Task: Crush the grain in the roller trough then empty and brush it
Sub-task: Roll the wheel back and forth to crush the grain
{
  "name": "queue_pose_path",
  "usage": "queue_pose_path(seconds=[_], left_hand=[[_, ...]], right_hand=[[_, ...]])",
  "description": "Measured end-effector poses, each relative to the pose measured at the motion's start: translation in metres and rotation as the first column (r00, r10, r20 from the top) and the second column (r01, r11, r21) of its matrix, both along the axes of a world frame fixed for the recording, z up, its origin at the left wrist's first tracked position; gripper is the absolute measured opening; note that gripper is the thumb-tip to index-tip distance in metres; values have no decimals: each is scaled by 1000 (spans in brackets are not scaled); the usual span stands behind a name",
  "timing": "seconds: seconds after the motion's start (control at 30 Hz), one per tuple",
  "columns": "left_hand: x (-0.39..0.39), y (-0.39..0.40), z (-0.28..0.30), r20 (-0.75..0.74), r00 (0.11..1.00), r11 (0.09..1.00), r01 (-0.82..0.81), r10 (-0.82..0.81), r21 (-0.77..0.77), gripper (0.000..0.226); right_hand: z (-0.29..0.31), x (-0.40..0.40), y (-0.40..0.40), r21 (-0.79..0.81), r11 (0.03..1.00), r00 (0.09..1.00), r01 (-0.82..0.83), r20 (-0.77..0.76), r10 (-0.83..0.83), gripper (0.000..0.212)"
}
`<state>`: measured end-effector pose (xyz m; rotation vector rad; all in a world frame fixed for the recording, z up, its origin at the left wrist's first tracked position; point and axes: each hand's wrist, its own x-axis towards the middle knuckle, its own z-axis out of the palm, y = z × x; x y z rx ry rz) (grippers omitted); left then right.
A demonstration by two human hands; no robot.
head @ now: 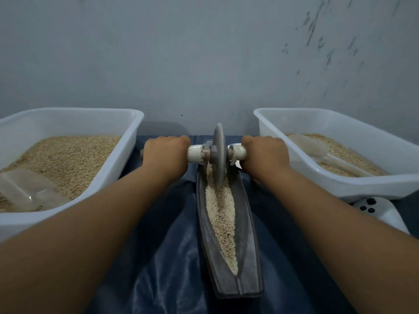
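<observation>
Between two bins (127, 152), hands (165, 152) grip roller (218, 155) at trough's (248, 252) far end

Your left hand (164, 155) and right hand (264, 155) cover the roller's handle ends; at 9 o'clock the left tub (68, 116) is cut by the edge, and the white controller (381, 211) at 4 o'clock sits half under the right tub (340, 114)

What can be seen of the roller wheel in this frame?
The roller wheel is a thin grey disc, stone or metal by its look, standing upright on edge at the far end of the dark trough, its rim in the grain. A pale axle handle runs through it; the left hand and right hand grip its ends.
</observation>
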<state>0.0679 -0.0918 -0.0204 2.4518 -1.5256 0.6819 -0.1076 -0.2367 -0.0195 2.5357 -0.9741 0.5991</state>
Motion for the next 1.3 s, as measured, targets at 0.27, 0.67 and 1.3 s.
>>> queue_pose_path(seconds=[0.27, 0.67, 1.3], left_hand=[[-26, 42, -13, 2, 999, 998, 43, -43, 51, 25], [-70, 118, -7, 78, 982, 984, 175, -174, -10, 39], [-17, 28, -6, 15, 999, 997, 37, -38, 66, 28]], right_hand=[[1, -35, 38, 152, 988, 995, -12, -100, 28, 13], [23, -102, 108, 227, 974, 978, -8, -203, 56, 19], [0, -26, 27, 116, 993, 997, -8, -81, 18, 16]])
